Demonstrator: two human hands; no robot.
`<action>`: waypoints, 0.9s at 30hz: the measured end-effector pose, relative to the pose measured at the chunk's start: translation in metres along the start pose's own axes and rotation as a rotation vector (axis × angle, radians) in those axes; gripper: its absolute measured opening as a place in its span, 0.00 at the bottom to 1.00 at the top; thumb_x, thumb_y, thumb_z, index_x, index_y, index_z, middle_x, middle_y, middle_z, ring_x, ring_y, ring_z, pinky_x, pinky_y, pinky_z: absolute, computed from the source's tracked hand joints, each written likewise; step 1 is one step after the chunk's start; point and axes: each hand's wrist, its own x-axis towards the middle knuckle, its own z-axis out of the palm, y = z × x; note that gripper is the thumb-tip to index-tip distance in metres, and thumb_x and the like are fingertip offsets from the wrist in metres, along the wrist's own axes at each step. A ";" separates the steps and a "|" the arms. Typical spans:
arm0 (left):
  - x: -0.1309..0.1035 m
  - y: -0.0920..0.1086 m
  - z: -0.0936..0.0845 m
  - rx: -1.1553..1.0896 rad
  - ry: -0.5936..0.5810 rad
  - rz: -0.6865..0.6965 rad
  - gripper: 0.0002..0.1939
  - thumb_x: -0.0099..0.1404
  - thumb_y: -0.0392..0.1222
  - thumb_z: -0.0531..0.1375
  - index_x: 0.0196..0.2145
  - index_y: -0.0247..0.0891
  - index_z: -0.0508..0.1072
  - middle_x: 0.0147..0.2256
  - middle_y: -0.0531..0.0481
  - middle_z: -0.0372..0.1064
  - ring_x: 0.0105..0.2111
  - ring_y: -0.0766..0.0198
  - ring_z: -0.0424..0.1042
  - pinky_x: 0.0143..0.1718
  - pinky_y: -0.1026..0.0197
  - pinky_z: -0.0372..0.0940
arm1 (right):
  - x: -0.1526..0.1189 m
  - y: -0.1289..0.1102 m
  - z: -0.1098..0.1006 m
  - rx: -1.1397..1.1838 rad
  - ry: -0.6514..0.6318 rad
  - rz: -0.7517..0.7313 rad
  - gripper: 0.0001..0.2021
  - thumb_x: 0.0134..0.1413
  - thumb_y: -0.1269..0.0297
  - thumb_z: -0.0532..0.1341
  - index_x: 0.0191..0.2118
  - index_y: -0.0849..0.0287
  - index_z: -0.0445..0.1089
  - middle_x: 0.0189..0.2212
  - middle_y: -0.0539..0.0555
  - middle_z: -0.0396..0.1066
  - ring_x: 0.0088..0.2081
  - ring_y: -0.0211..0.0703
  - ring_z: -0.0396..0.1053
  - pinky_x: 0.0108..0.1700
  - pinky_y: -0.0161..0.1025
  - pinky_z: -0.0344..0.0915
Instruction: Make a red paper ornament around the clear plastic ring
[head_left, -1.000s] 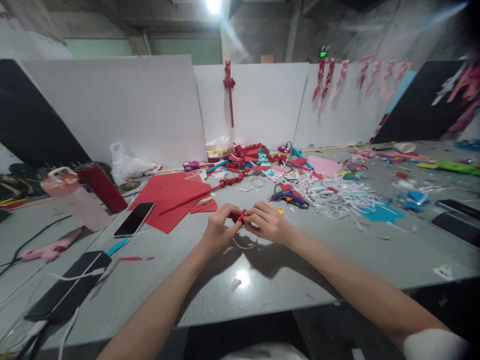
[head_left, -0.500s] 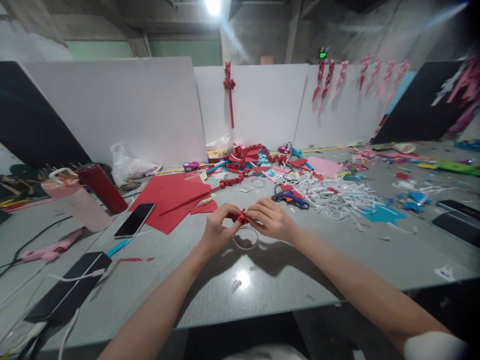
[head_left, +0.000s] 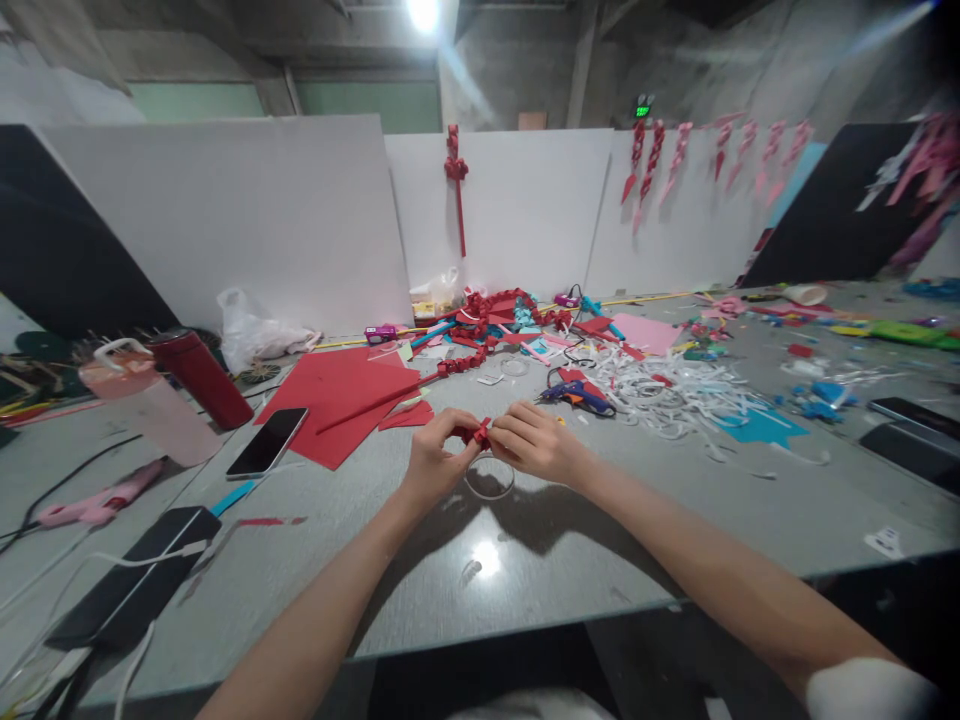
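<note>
Between my two hands, just above the table's near half, is a small folded red paper piece [head_left: 482, 432]. My left hand [head_left: 435, 452] pinches it from the left, partly covering it. From the other side, the fingertips of my right hand [head_left: 534, 440] are closed on it as well. Right below it shows a thin pale ring [head_left: 490, 478]; whether it is joined to the paper I cannot tell. Beyond my hands lies a braided red paper strip [head_left: 461, 365] with a long thin stem. A blue glue gun [head_left: 579, 397] rests past my right hand.
Left of my hands are red paper sheets [head_left: 337, 400], a phone [head_left: 268, 443], a power strip [head_left: 135, 575], a pink glue gun [head_left: 101, 500], a bottle [head_left: 150, 410] and a red flask [head_left: 204, 378]. White paper strips [head_left: 667, 390] pile up at right. White boards [head_left: 510, 220] stand behind.
Both hands stay on the red paper piece, with only a slight shift of the right fingers. The whole view has moved a little.
</note>
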 end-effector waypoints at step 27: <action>-0.004 -0.019 -0.013 0.188 -0.195 0.184 0.17 0.69 0.29 0.64 0.53 0.41 0.72 0.45 0.44 0.76 0.40 0.60 0.77 0.43 0.56 0.74 | 0.003 0.003 0.002 0.484 0.188 0.495 0.06 0.73 0.65 0.63 0.41 0.56 0.75 0.33 0.54 0.76 0.36 0.45 0.72 0.43 0.46 0.70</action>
